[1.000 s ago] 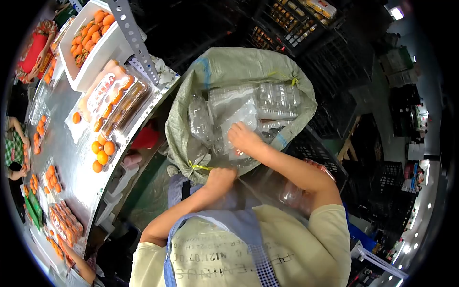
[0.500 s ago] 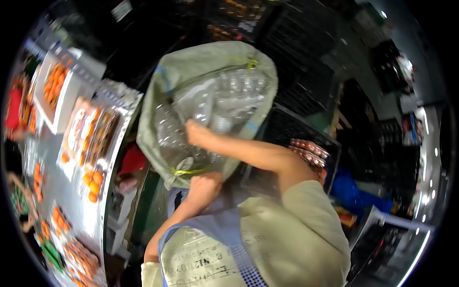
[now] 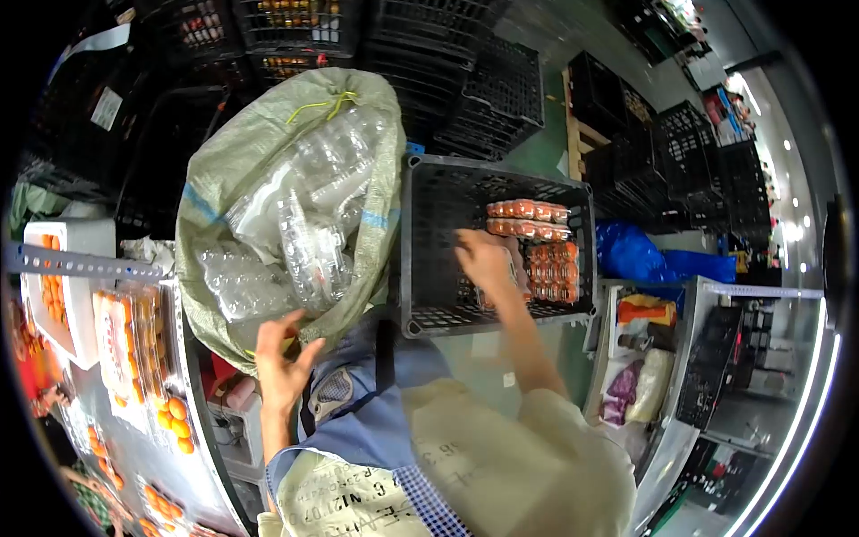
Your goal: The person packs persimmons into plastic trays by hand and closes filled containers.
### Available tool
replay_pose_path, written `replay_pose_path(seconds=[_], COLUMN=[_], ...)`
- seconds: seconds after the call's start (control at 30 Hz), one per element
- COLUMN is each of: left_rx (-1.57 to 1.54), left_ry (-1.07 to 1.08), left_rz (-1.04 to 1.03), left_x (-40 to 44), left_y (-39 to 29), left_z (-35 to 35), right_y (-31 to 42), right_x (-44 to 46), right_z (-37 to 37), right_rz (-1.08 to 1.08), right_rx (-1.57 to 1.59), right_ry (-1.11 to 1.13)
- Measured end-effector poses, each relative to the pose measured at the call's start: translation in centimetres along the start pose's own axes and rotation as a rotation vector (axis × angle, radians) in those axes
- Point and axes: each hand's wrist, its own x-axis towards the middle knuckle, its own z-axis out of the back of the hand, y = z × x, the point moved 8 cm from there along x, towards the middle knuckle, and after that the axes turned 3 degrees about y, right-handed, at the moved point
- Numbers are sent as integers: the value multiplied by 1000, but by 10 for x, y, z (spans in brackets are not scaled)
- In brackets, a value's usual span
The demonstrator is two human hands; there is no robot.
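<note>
The black lattice-sided plastic crate [image 3: 437, 228] stands just beside the pale green woven sack [image 3: 234, 143], to its right; in the crate's right part lie clear plastic packs of small round red produce [image 3: 553, 270], some stacked; the right hand [image 3: 488, 264] reaches over the crate's middle, near those packs, its fingers bent, and I cannot tell whether they hold anything; the sack gapes open, filled with clear moulded plastic containers [image 3: 313, 246], some tilted; the left hand [image 3: 284, 356] is at the sack's near rim, thumb and fingers wide apart; to the left, a shiny metal table [image 3: 208, 488] bears loose round orange fruits [image 3: 177, 413] and a white foam box [image 3: 88, 242]; beyond the crate, black lattice crates [image 3: 497, 103] are stacked, and crumpled blue plastic sheeting [image 3: 631, 251] lies to the right.
</note>
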Motion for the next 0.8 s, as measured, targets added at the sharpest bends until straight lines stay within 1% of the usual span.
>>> replay_pose_path(seconds=[0.07, 0.13, 0.17, 0.2, 0.23, 0.27, 0.3, 0.33, 0.4, 0.47, 0.53, 0.6, 0.67, 0.73, 0.8], left_rx=[-36, -139, -186, -195, -194, -184, -128, -72, -39, 46, 32, 54, 48, 46, 44], left_ry=[-99, -170, -220, -218, -241, -287, -281, -278, -235, -221, -224, -247, -245, -233, -221], left_rz=[-51, 37, 110, 127, 141, 158, 123, 91, 102, 40, 111, 120, 149, 152, 130], left_x=[-3, -7, -9, -10, -12, -15, -16, -13, -10, -10, -15, -20, -26, -25, -24], left_y=[10, 39, 47, 51, 58, 65, 61, 54, 39, 29, 30, 37, 52, 56, 53], left_z=[15, 27, 33, 33, 34, 43, 47, 51, 57, 62, 66, 65, 58, 55, 55], right_y=[-155, -226, -274, -296, -304, -309, -309, -302, -268, -201, -112, -17, 59, 115, 149], right_x=[-32, -64, -76, -85, -89, -85, -78, -68, -46, -17, 8, 19, 22, 23, 21], right_z=[-32, -32, -56, -63, -65, -67, -68, -68, -70, -78, -95, -121, -139, -157, -168], right_rz=[-232, -427, -459, -470, -468, -452, -435, -418, -371, -259, -86, 98, 241, 353, 423], right_rx=[-256, -462, -411, -420, -444, -465, -481, -485, -448, -334, -137, 40, 164, 213, 232], right_ry=[65, 244, 497, 633, 702, 733, 739, 713, 606, 481, 420, 452, 530, 596, 642])
